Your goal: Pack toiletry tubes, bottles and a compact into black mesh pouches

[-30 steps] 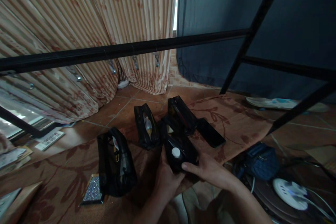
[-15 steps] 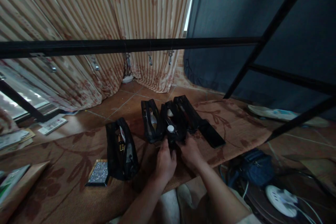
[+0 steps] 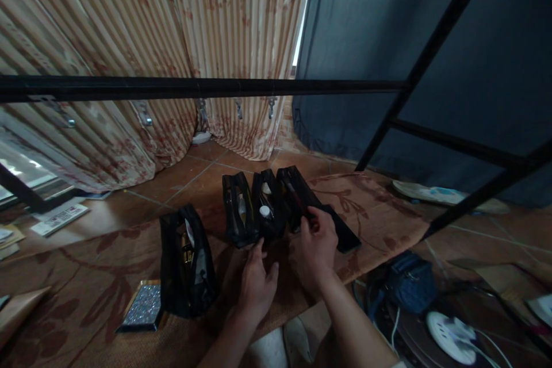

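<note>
Three open black mesh pouches stand side by side on the brown patterned cloth. My left hand (image 3: 257,282) reaches to the near end of the middle pouch (image 3: 276,215), its thumb apart from the forefinger and nothing in its grasp. A white round cap (image 3: 264,212) shows inside that pouch. At the near end of the right pouch (image 3: 294,192), my right hand (image 3: 318,241) has its fingers curled in a pinch on the pouch's edge; the fingertips are partly hidden. The left pouch (image 3: 240,207) holds a clear bottle. Farther left, another black pouch (image 3: 190,267) contains gold-coloured tubes.
A black phone-like slab (image 3: 345,236) lies right of my right hand. A glittery framed plate (image 3: 141,306) rests at the left. A black metal rail (image 3: 241,87) crosses ahead. Below right are a blue bag (image 3: 411,282) and a white power strip (image 3: 451,336).
My right hand has moved from the middle pouch over to the right pouch. The left hand has loosened and drawn slightly back from the middle pouch. The view has shifted a little.
</note>
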Action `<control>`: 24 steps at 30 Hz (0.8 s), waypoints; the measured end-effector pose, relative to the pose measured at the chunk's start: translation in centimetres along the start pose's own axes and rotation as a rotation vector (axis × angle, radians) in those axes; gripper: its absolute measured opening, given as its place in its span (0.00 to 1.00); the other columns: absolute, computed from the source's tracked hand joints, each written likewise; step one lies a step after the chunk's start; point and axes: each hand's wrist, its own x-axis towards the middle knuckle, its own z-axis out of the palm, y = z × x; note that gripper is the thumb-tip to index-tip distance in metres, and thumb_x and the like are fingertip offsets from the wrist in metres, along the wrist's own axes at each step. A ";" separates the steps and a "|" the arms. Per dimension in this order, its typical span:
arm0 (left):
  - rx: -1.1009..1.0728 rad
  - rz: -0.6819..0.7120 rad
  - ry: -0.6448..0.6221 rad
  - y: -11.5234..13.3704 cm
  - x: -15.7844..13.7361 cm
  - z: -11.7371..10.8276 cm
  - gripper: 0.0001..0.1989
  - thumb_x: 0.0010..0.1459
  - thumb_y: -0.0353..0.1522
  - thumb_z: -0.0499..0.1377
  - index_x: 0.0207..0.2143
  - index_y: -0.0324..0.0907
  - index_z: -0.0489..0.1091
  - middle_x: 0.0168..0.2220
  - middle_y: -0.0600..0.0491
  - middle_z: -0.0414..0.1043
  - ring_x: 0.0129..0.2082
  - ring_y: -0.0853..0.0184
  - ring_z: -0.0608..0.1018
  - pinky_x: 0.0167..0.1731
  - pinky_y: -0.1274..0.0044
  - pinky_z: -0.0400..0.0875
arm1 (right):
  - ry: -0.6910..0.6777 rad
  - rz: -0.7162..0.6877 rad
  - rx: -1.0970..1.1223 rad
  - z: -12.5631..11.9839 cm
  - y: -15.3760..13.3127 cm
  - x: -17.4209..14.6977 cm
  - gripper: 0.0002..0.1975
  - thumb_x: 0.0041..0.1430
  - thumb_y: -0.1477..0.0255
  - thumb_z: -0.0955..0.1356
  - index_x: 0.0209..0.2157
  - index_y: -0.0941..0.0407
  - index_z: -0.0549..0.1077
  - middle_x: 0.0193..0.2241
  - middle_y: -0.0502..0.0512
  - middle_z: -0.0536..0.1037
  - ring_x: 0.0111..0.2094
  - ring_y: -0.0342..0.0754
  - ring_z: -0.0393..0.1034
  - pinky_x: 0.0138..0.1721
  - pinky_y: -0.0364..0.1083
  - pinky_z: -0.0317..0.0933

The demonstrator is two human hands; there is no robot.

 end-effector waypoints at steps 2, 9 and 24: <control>-0.003 -0.004 -0.027 0.3 -0.1 0.0 0.29 0.56 0.31 0.55 0.61 0.34 0.59 0.48 0.40 0.74 0.47 0.60 0.78 0.47 0.67 0.72 | 0.050 -0.027 -0.095 -0.5 0.7 0.8 0.24 0.61 0.67 0.64 0.57 0.61 0.64 0.57 0.67 0.66 0.58 0.57 0.60 0.58 0.54 0.56; -0.070 0.011 -0.138 1.2 -0.3 -0.4 0.23 0.57 0.31 0.55 0.56 0.38 0.65 0.46 0.44 0.76 0.41 0.64 0.79 0.43 0.70 0.74 | -0.188 -0.047 -0.125 -0.3 3.2 2.8 0.17 0.59 0.75 0.63 0.49 0.59 0.71 0.44 0.62 0.73 0.48 0.56 0.66 0.52 0.52 0.60; -0.053 -0.036 -0.083 6.0 -3.9 0.0 0.21 0.58 0.47 0.55 0.44 0.40 0.69 0.34 0.51 0.75 0.33 0.65 0.76 0.36 0.75 0.68 | -0.285 -0.010 0.326 -8.3 2.2 -10.4 0.05 0.55 0.70 0.70 0.35 0.54 0.75 0.29 0.49 0.70 0.27 0.44 0.64 0.28 0.42 0.58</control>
